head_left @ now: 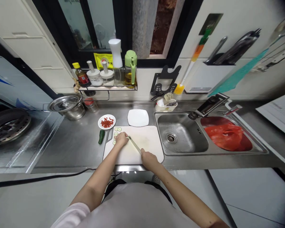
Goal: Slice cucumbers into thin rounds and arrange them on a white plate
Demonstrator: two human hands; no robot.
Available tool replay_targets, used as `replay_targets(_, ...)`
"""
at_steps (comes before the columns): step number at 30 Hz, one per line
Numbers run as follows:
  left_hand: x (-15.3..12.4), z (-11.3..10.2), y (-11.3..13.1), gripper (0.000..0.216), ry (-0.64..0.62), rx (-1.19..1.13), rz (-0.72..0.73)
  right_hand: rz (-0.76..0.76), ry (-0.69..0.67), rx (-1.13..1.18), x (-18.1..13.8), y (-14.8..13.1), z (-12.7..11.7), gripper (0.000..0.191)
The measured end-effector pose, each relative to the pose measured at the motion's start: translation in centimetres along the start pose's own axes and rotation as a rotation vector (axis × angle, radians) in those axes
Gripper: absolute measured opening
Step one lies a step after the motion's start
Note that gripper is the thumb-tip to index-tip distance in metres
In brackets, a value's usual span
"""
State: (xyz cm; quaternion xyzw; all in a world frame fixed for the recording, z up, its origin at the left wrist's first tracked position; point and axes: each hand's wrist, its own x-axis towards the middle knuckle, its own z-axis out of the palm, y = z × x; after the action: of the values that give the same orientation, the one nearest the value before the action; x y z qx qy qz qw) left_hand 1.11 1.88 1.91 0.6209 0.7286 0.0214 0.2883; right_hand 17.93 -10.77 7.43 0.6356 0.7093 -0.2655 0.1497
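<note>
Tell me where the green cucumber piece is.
In the head view, the cucumber piece lies left of the cutting board, just below the plate of red bits.

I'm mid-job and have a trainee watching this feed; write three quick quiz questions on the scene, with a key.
1. Which of the person's hands holds the knife? A) left B) right C) neither
2. Fill in: In the picture, the dark green vegetable piece lies to the ____ of the cutting board.
3. True or false: The small red pieces lie on the cutting board.

Key: 1. B, the right hand. 2. left. 3. False; they lie on a round white plate.
</note>
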Motion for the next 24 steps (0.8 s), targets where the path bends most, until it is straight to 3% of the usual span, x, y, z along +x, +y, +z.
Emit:
replay_targets(12, 0.8, 0.3, -0.2, 0.018, -0.009, -0.055, -0.026, -0.003, -0.002, 0.025, 0.3, 0.4, 0.0, 0.03)
replay_targets(19, 1.4, 0.4, -0.5, 0.039, -0.037, -0.155, -0.102, -0.002, 0.001, 0.036, 0.0, 0.4, -0.2, 0.027)
replay_targets(24, 1.2, 0.4, -0.3, 0.034, 0.006, -0.182, -0.085, -0.001, -0.009, 0.041, 0.0, 0.4, -0.5, 0.027)
